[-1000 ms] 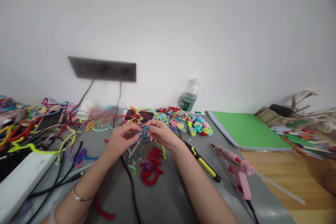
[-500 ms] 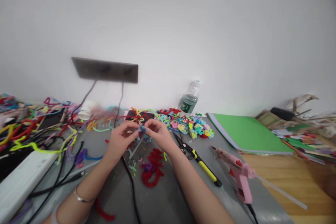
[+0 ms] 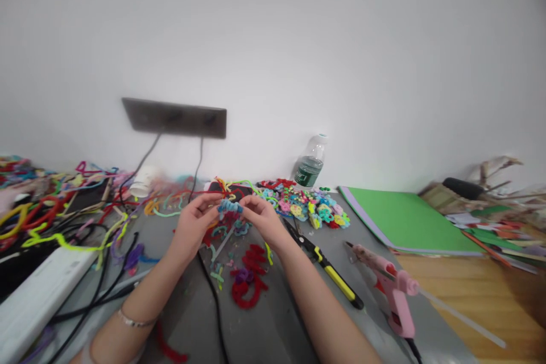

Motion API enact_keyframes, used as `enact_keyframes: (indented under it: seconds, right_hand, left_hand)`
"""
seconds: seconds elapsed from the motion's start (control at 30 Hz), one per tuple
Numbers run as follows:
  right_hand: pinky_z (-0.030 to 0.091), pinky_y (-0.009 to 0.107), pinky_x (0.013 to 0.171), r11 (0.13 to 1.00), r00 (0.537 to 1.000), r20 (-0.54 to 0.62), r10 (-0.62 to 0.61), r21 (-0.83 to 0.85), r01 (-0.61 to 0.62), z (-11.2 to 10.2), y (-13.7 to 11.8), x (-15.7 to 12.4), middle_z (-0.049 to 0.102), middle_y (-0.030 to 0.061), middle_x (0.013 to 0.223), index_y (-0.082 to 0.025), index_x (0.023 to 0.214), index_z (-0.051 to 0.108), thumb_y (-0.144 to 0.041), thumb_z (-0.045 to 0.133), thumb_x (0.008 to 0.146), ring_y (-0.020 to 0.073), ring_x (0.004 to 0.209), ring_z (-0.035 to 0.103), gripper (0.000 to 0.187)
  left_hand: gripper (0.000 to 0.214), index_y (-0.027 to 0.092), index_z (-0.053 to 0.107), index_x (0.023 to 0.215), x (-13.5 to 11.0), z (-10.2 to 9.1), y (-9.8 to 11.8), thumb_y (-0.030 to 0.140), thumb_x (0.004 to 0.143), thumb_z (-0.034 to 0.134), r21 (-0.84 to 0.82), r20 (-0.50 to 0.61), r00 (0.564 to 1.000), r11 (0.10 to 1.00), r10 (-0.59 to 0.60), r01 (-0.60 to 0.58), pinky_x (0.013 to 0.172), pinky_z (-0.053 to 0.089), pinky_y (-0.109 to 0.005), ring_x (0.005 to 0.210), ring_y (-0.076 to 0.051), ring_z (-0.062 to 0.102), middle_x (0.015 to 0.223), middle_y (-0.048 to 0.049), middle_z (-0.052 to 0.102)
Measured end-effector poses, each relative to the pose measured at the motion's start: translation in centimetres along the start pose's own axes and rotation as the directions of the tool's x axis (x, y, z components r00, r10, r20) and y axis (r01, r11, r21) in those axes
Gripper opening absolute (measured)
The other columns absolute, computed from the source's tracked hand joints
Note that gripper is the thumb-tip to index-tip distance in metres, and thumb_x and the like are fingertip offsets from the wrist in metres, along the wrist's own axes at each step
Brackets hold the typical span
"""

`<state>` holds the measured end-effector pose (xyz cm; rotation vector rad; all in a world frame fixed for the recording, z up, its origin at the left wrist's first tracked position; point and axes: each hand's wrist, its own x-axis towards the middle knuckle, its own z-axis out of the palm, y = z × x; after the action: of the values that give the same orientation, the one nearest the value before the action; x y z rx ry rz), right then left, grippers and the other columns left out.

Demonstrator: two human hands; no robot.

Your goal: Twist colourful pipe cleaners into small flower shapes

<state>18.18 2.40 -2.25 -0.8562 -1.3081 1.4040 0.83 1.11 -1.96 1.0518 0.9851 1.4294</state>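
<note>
Above the grey mat [image 3: 273, 330], my left hand [image 3: 194, 226] and my right hand [image 3: 262, 219] meet, both pinching a small blue pipe-cleaner piece [image 3: 229, 206] between their fingertips. Below the hands lie a red pipe-cleaner shape with a purple bit [image 3: 247, 278] and small teal and green scraps [image 3: 217, 273]. A silver bracelet [image 3: 130, 321] circles my left wrist.
A pile of small coloured pipe-cleaner flowers [image 3: 313, 207] lies behind the hands. A yellow-handled cutter [image 3: 328, 270] and a pink glue gun [image 3: 390, 287] lie right. Green foam sheets [image 3: 405, 219], a water bottle [image 3: 310, 165], loose pipe cleaners [image 3: 63, 222], black cables and a white power strip [image 3: 38, 298] surround them.
Both hands have risen slightly and the blue piece now shows more clearly between the fingertips. The view has tilted a little, shifting the table downward in frame.
</note>
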Motion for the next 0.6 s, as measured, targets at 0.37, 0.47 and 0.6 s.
enact_keyframes:
  seconds: [0.37,0.47,0.6]
  right_hand:
    - [0.039,0.025,0.060,0.988,0.995,-0.008,-0.096,-0.121,0.094,0.64,-0.50,-0.41,0.056,-0.0008,0.069,-0.019,0.074,0.058,-0.041,0.072,0.073,0.0127,0.063,0.048,0.026]
    - [0.038,0.025,0.059,0.987,0.995,-0.013,-0.096,-0.129,0.094,0.66,-0.46,-0.41,0.055,-0.0015,0.066,-0.019,0.073,0.057,-0.040,0.072,0.073,0.0123,0.061,0.048,0.026]
    - [0.038,0.024,0.058,0.985,0.996,-0.002,-0.090,-0.147,0.088,0.59,-0.51,-0.42,0.054,-0.0016,0.066,-0.019,0.071,0.056,-0.035,0.070,0.073,0.0119,0.060,0.047,0.022]
  left_hand:
    - [0.021,0.018,0.071,0.074,-0.35,0.06,-0.37,0.035,0.067,0.080,0.252,0.125,0.971,0.940,0.203,-0.229,0.072,0.057,-0.030,0.075,-0.019,0.068,0.077,-0.0037,0.072]
    - [0.017,0.018,0.072,0.075,-0.49,0.21,-0.54,0.033,0.070,0.077,0.276,0.128,0.963,0.924,0.238,-0.265,0.073,0.057,-0.029,0.075,-0.018,0.068,0.075,-0.0030,0.071]
    - [0.015,0.018,0.073,0.076,-0.60,0.36,-0.66,0.031,0.070,0.077,0.269,0.103,0.968,0.930,0.230,-0.249,0.073,0.057,-0.030,0.076,-0.019,0.069,0.076,-0.0036,0.073]
